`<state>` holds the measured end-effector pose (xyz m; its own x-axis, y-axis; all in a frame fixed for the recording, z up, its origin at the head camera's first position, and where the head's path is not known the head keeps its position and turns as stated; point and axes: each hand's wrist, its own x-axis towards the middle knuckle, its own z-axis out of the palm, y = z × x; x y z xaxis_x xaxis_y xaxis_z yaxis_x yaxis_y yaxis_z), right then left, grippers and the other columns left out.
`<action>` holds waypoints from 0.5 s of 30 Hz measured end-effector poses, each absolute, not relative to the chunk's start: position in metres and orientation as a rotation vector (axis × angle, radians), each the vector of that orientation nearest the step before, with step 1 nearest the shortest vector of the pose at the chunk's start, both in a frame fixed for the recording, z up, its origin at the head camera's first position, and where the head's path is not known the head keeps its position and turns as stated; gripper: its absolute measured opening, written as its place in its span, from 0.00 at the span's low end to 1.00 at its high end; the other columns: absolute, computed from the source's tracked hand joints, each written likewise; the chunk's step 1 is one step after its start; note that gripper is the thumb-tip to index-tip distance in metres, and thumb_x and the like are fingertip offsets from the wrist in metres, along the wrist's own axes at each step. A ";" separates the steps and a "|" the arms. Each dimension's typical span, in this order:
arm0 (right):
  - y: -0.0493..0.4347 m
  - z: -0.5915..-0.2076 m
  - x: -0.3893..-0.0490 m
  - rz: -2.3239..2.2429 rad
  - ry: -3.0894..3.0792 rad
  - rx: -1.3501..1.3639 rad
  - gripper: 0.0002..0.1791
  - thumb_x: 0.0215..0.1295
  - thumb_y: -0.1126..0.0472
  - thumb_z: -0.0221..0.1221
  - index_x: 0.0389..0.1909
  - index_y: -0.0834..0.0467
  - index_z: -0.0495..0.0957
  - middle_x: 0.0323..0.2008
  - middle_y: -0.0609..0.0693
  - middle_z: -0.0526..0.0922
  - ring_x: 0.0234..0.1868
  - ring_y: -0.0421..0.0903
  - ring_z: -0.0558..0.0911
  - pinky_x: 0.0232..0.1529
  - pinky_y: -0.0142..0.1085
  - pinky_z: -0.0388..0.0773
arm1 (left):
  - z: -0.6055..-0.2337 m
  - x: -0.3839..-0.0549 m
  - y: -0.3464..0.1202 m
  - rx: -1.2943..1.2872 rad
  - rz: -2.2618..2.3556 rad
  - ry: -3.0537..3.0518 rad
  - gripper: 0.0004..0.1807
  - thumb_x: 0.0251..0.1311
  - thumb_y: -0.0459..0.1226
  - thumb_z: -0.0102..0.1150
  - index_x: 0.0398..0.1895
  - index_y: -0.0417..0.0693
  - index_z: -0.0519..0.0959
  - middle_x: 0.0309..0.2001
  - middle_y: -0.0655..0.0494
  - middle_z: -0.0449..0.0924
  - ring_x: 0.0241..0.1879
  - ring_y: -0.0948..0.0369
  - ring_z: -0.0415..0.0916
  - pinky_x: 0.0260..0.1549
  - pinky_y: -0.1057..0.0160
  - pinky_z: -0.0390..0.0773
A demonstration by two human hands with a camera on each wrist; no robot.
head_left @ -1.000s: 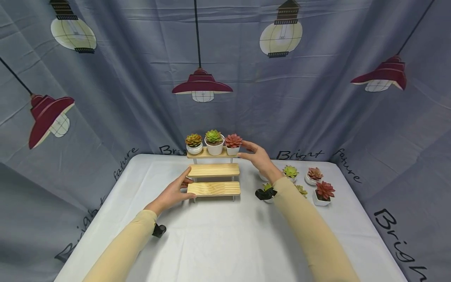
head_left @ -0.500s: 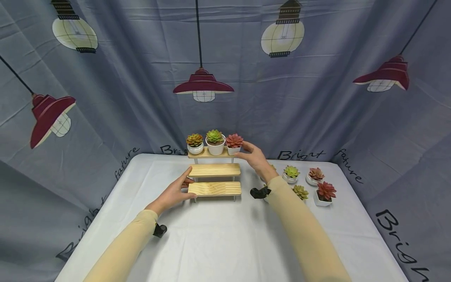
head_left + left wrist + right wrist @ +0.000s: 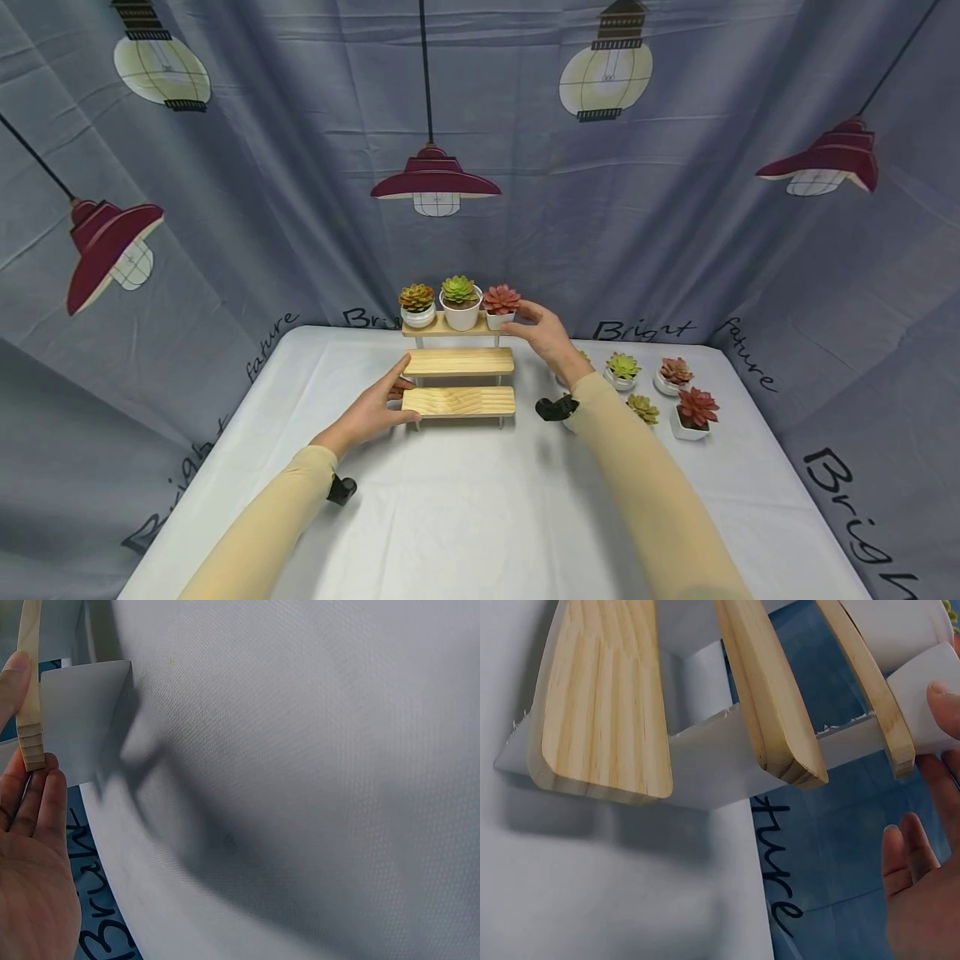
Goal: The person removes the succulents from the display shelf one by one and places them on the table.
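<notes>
A three-tier wooden display stand (image 3: 459,362) with white supports stands at the back of the table. My left hand (image 3: 369,414) holds its left end, thumb on the lowest board and fingers at the tier above. The left wrist view shows that hand (image 3: 37,877) around a board's end. On the top tier sit an orange-green succulent (image 3: 416,298), a green one (image 3: 459,289) and a red one (image 3: 502,300), all in white pots. My right hand (image 3: 550,340) holds the red succulent's pot (image 3: 924,697) at the top tier's right end, thumb against its side.
Right of the stand, several more potted succulents stand on the white-covered table (image 3: 465,517), among them a red one (image 3: 697,407) and a light green one (image 3: 622,367). My right forearm partly covers some. A printed grey-blue curtain (image 3: 300,208) hangs close behind.
My right hand has shifted slightly left, bringing its thumb closer against the red succulent's pot. The left hand and the stand stay put.
</notes>
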<state>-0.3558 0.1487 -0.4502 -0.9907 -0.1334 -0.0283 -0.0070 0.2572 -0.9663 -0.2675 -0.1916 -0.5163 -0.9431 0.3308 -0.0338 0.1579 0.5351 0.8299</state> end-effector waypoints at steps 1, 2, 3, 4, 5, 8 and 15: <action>0.149 -0.450 -0.356 -1.846 2.412 -0.144 0.48 0.61 0.47 0.73 0.78 0.52 0.62 0.76 0.54 0.63 0.77 0.53 0.59 0.74 0.54 0.61 | -0.516 -0.267 -0.192 0.418 1.368 2.585 0.63 0.57 0.42 0.77 0.83 0.76 0.39 0.65 0.49 0.71 0.68 0.46 0.69 0.66 0.46 0.72; 0.149 -0.450 -0.356 -1.843 2.418 -0.151 0.47 0.61 0.47 0.73 0.78 0.52 0.63 0.76 0.54 0.63 0.77 0.53 0.60 0.74 0.55 0.62 | -0.517 -0.267 -0.191 0.418 1.369 2.586 0.63 0.57 0.42 0.77 0.83 0.76 0.39 0.65 0.49 0.71 0.68 0.46 0.69 0.66 0.46 0.72; 0.149 -0.450 -0.356 -1.842 2.421 -0.162 0.47 0.61 0.47 0.73 0.78 0.52 0.63 0.76 0.55 0.63 0.77 0.54 0.60 0.73 0.55 0.62 | -0.517 -0.267 -0.191 0.420 1.369 2.587 0.63 0.57 0.42 0.77 0.83 0.76 0.39 0.65 0.49 0.71 0.68 0.46 0.69 0.66 0.46 0.72; 0.149 -0.450 -0.356 -1.840 2.424 -0.172 0.47 0.61 0.47 0.73 0.78 0.53 0.63 0.76 0.55 0.63 0.76 0.54 0.60 0.73 0.55 0.62 | -0.517 -0.267 -0.191 0.422 1.370 2.587 0.63 0.57 0.42 0.77 0.83 0.76 0.39 0.65 0.49 0.71 0.68 0.46 0.69 0.66 0.47 0.72; 0.149 -0.449 -0.357 -1.837 2.427 -0.179 0.47 0.61 0.48 0.73 0.78 0.53 0.63 0.76 0.55 0.63 0.77 0.54 0.60 0.73 0.55 0.62 | -0.517 -0.267 -0.191 0.423 1.370 2.587 0.63 0.57 0.42 0.77 0.83 0.76 0.39 0.65 0.49 0.71 0.68 0.46 0.69 0.66 0.47 0.72; 0.150 -0.449 -0.357 -1.827 2.435 -0.183 0.47 0.61 0.48 0.73 0.78 0.53 0.63 0.75 0.56 0.63 0.76 0.55 0.60 0.73 0.56 0.61 | -0.516 -0.267 -0.191 0.425 1.373 2.587 0.63 0.57 0.42 0.77 0.83 0.75 0.40 0.65 0.49 0.71 0.67 0.45 0.69 0.65 0.46 0.73; 0.149 -0.447 -0.360 -1.769 2.486 -0.199 0.46 0.61 0.47 0.73 0.77 0.53 0.65 0.74 0.56 0.65 0.76 0.56 0.60 0.72 0.56 0.63 | -0.517 -0.268 -0.192 0.424 1.380 2.582 0.63 0.57 0.42 0.77 0.84 0.74 0.40 0.65 0.48 0.71 0.67 0.44 0.70 0.64 0.45 0.74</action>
<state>-0.3596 0.1488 -0.4472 -0.9880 -0.1540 0.0069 -0.0570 0.3235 -0.9445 -0.2680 -0.1917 -0.5172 -0.9425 0.3333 -0.0267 0.1629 0.5275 0.8338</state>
